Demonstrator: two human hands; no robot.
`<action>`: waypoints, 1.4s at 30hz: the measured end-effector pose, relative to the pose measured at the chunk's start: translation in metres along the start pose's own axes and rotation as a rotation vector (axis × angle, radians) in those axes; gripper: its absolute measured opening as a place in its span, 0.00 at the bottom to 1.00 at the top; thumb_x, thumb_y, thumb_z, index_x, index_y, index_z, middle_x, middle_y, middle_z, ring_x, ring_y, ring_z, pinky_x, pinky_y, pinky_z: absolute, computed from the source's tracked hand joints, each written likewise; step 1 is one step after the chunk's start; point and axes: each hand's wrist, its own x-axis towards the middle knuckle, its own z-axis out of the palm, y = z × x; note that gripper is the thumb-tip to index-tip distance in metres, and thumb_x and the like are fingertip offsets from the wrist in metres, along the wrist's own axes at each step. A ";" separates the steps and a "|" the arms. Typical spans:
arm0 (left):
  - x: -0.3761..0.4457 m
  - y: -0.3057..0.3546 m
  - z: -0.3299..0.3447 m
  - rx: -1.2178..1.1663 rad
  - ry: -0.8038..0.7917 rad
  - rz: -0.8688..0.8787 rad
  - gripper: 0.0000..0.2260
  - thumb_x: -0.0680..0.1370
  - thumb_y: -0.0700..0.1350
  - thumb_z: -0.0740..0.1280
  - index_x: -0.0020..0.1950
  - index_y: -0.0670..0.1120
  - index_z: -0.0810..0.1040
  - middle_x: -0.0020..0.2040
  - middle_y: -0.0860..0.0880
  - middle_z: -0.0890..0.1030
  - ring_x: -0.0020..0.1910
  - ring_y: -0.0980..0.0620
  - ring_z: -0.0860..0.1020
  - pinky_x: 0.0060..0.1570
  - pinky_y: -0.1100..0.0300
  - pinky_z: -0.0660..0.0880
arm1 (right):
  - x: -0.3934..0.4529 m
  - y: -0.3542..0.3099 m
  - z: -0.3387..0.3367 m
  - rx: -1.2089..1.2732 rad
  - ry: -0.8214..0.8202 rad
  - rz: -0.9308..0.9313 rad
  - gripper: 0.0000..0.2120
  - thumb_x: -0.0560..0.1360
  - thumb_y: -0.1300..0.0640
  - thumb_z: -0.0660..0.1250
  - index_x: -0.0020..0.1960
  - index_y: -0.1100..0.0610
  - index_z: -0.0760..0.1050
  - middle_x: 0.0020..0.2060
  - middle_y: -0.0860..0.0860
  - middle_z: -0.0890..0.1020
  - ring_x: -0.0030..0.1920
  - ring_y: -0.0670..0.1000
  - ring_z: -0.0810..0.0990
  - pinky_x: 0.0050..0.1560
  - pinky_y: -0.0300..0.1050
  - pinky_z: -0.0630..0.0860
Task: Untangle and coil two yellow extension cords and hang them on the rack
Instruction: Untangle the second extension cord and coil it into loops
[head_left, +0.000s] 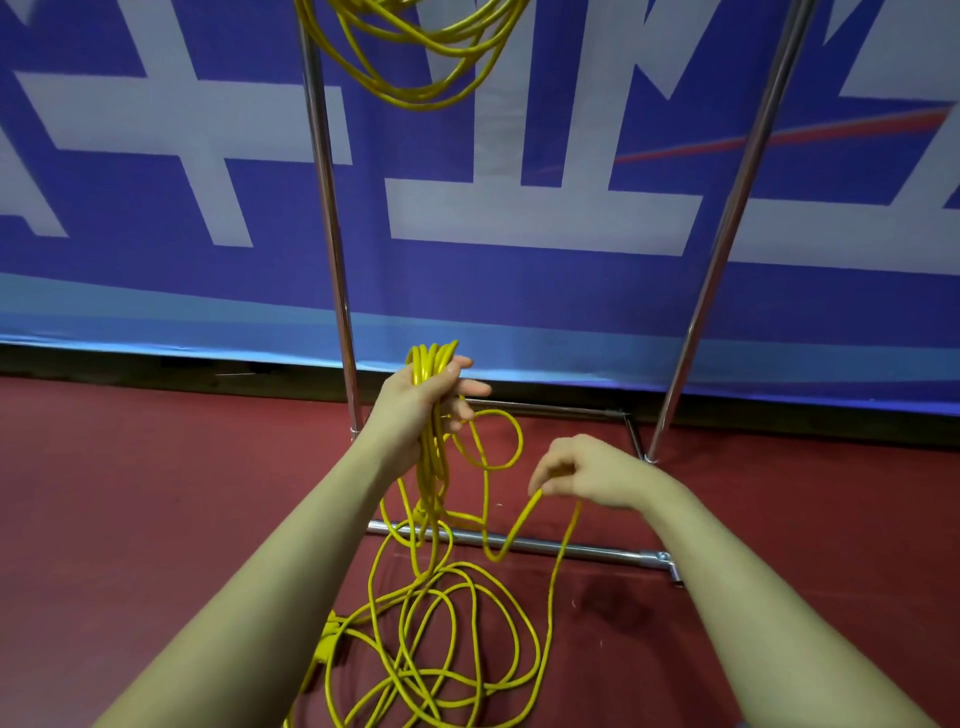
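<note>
One coiled yellow cord (415, 62) hangs from the top of the metal rack (327, 208), its loops cut off by the upper edge. My left hand (421, 400) grips a bundle of loops of the second yellow cord (431, 525), held upright in front of the rack's left post. My right hand (587, 473) pinches a strand of the same cord lower and to the right. The loose remainder of this cord (447, 649) lies in tangled loops on the red floor, with its yellow plug end (328, 642) at the left of the pile.
The rack's right post (727, 223) slants up to the right, and its base bars (597, 552) lie on the red floor (130, 493) under the cord. A blue and white banner (519, 218) covers the wall right behind the rack.
</note>
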 end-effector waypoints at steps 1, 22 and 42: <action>-0.001 -0.002 0.001 0.015 -0.005 -0.018 0.06 0.82 0.42 0.60 0.54 0.42 0.74 0.36 0.46 0.84 0.26 0.55 0.78 0.26 0.64 0.74 | -0.001 -0.005 -0.002 0.075 0.034 -0.033 0.06 0.73 0.64 0.71 0.49 0.60 0.82 0.38 0.45 0.75 0.40 0.43 0.74 0.44 0.30 0.68; -0.003 -0.007 0.005 0.119 -0.096 -0.120 0.08 0.82 0.41 0.60 0.46 0.41 0.76 0.23 0.50 0.67 0.19 0.57 0.60 0.20 0.69 0.57 | -0.005 0.005 0.007 0.846 0.531 -0.035 0.06 0.76 0.65 0.65 0.43 0.56 0.74 0.28 0.48 0.74 0.28 0.43 0.72 0.37 0.38 0.71; -0.016 -0.026 0.019 0.331 -0.156 -0.195 0.06 0.83 0.43 0.59 0.47 0.43 0.70 0.28 0.46 0.77 0.23 0.51 0.75 0.28 0.61 0.73 | 0.005 -0.027 -0.001 0.453 0.394 -0.229 0.04 0.71 0.65 0.72 0.40 0.58 0.80 0.34 0.56 0.81 0.36 0.45 0.76 0.41 0.39 0.71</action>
